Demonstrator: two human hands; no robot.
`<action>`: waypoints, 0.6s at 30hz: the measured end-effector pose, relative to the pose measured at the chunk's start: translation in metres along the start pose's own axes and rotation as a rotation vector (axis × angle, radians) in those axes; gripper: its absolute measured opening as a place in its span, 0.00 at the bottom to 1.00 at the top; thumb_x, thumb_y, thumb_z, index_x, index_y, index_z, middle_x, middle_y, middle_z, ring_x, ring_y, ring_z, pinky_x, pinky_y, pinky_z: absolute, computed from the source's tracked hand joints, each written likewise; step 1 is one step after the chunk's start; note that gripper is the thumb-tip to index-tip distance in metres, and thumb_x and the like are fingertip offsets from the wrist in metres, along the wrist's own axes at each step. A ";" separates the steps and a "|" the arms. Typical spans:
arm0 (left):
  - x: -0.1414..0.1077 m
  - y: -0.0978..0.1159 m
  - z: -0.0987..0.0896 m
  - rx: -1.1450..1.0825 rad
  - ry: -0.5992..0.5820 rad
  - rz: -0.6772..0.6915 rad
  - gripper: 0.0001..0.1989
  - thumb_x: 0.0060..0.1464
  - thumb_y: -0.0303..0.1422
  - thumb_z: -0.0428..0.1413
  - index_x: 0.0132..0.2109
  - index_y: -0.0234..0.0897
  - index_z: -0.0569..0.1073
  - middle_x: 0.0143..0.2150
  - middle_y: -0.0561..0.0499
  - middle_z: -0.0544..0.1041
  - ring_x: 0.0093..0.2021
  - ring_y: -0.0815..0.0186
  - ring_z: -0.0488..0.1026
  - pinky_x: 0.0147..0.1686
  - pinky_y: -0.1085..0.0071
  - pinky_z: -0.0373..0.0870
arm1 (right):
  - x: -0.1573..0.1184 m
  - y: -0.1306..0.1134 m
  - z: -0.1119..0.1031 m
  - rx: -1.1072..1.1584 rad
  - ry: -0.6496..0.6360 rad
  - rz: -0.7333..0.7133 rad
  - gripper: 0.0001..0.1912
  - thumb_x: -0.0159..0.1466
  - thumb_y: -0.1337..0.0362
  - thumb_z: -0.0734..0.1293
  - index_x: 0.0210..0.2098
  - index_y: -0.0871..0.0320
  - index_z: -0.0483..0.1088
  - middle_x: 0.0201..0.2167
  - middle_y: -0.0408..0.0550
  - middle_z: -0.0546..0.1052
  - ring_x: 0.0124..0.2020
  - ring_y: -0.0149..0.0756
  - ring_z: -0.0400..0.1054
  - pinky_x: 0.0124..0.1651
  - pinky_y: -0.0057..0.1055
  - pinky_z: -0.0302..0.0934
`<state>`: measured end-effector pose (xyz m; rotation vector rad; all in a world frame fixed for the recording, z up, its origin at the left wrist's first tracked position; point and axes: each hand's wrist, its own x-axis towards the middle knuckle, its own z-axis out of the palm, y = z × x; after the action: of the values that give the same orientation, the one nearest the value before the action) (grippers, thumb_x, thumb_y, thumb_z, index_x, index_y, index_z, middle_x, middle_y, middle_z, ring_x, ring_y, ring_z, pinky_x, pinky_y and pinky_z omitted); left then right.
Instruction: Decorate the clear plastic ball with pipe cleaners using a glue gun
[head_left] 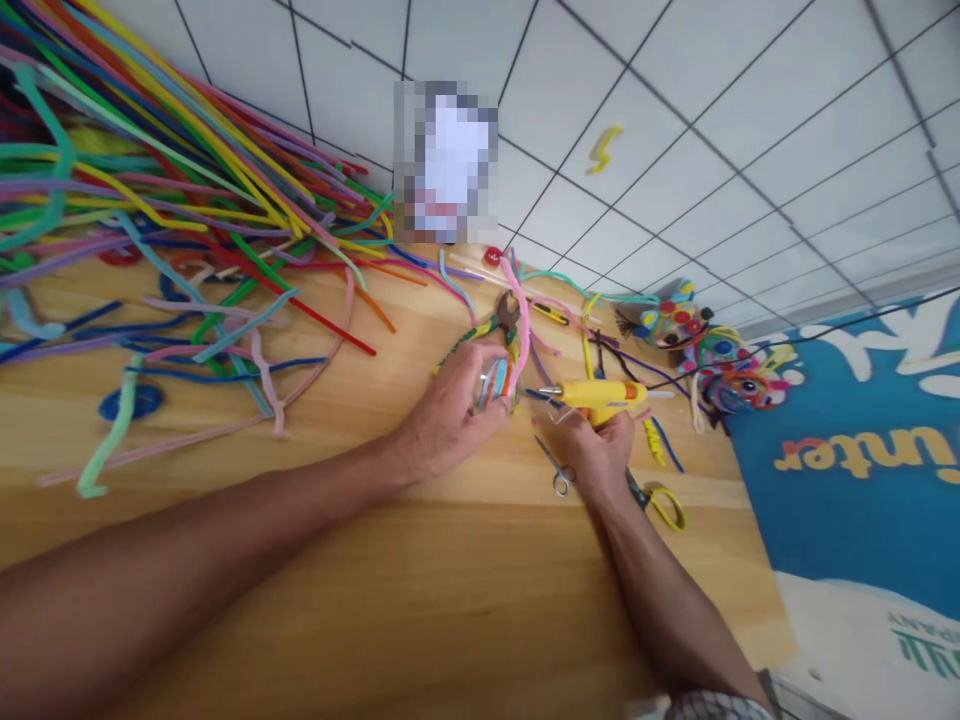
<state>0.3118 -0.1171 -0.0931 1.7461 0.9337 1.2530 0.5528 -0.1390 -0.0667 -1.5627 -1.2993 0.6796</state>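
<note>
Pointing a yellow glue gun [604, 393] toward the small striped piece [495, 382] pinched in my left hand [448, 410], nearer the bench [450, 570]'s far edge, I grip it well back with my right hand [600, 455], presumably to stay clear of its nozzle [549, 391].

From my seat I can't see all of the striped bundle [496, 380] near the centre, since the left hand [450, 408] covers part of it. The right hand [596, 445] hides most of the grip of the yellow glue gun [604, 393]. At twelve o'clock, a screen [454, 160] is pixelated (I can read nothing on it). At ten, the pipe-cleaner pile [217, 165] runs past the edge; at five, I lose the checked sleeve [716, 706].
</note>
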 end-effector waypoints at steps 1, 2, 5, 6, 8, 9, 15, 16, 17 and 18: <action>0.000 0.000 -0.001 -0.004 -0.005 -0.007 0.20 0.68 0.30 0.59 0.65 0.42 0.70 0.67 0.40 0.79 0.67 0.49 0.78 0.70 0.46 0.77 | 0.001 -0.002 -0.002 0.008 0.030 0.010 0.16 0.55 0.51 0.78 0.27 0.52 0.71 0.23 0.39 0.74 0.26 0.33 0.64 0.31 0.31 0.65; -0.001 0.000 -0.001 -0.008 -0.009 -0.008 0.20 0.68 0.30 0.59 0.65 0.42 0.71 0.68 0.40 0.78 0.67 0.48 0.78 0.69 0.45 0.77 | 0.004 -0.005 -0.005 0.010 0.063 0.022 0.18 0.55 0.49 0.79 0.27 0.52 0.71 0.23 0.39 0.73 0.26 0.33 0.63 0.31 0.31 0.64; -0.003 -0.005 0.000 -0.014 -0.002 -0.014 0.22 0.68 0.31 0.60 0.66 0.43 0.71 0.68 0.40 0.78 0.68 0.47 0.78 0.66 0.45 0.80 | 0.018 -0.013 -0.026 -0.020 0.161 0.041 0.22 0.56 0.44 0.79 0.30 0.52 0.71 0.24 0.37 0.71 0.26 0.33 0.60 0.30 0.30 0.59; -0.003 -0.007 0.000 -0.009 0.004 -0.029 0.22 0.68 0.32 0.60 0.67 0.44 0.71 0.68 0.40 0.78 0.67 0.47 0.78 0.64 0.45 0.81 | 0.025 -0.014 -0.039 -0.056 0.187 0.035 0.22 0.57 0.43 0.79 0.30 0.51 0.70 0.24 0.37 0.71 0.27 0.33 0.60 0.30 0.30 0.59; -0.003 -0.013 0.001 -0.001 0.009 -0.046 0.23 0.68 0.35 0.60 0.67 0.45 0.71 0.68 0.41 0.78 0.66 0.47 0.79 0.63 0.45 0.82 | 0.038 -0.013 -0.072 -0.171 0.250 0.006 0.22 0.59 0.42 0.78 0.32 0.51 0.71 0.27 0.39 0.73 0.30 0.35 0.63 0.33 0.32 0.61; -0.003 -0.015 0.001 0.003 0.009 -0.067 0.23 0.69 0.37 0.61 0.68 0.46 0.71 0.68 0.41 0.78 0.66 0.47 0.79 0.61 0.46 0.83 | 0.044 -0.010 -0.091 -0.244 0.298 -0.005 0.22 0.60 0.42 0.77 0.33 0.51 0.71 0.28 0.40 0.74 0.31 0.36 0.64 0.35 0.33 0.63; -0.002 -0.015 -0.002 0.007 -0.038 -0.168 0.25 0.69 0.43 0.61 0.68 0.45 0.71 0.62 0.43 0.81 0.58 0.48 0.81 0.46 0.54 0.82 | 0.056 0.041 -0.190 -0.540 0.495 0.084 0.25 0.61 0.39 0.70 0.43 0.54 0.74 0.39 0.50 0.82 0.41 0.45 0.72 0.48 0.43 0.70; -0.002 -0.014 -0.003 0.002 -0.038 -0.165 0.24 0.69 0.43 0.62 0.68 0.45 0.71 0.61 0.43 0.81 0.57 0.48 0.81 0.47 0.54 0.82 | 0.055 0.052 -0.199 -0.559 0.507 0.103 0.24 0.61 0.39 0.70 0.42 0.53 0.73 0.39 0.52 0.82 0.41 0.46 0.72 0.50 0.44 0.70; -0.002 -0.013 -0.003 -0.005 -0.040 -0.159 0.24 0.69 0.43 0.62 0.67 0.45 0.71 0.61 0.43 0.81 0.56 0.48 0.81 0.47 0.54 0.82 | 0.054 0.062 -0.205 -0.577 0.515 0.119 0.24 0.61 0.40 0.70 0.42 0.53 0.72 0.39 0.52 0.82 0.42 0.47 0.72 0.51 0.45 0.70; -0.001 -0.012 -0.003 -0.016 -0.044 -0.154 0.23 0.70 0.43 0.62 0.67 0.44 0.71 0.61 0.42 0.81 0.56 0.49 0.80 0.46 0.55 0.81 | 0.052 0.072 -0.209 -0.593 0.521 0.133 0.23 0.60 0.40 0.70 0.41 0.53 0.72 0.39 0.53 0.82 0.42 0.47 0.72 0.52 0.46 0.70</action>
<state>0.3068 -0.1126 -0.1040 1.6493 1.0097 1.1162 0.7782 -0.1538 -0.0429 -2.1344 -1.0445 -0.0731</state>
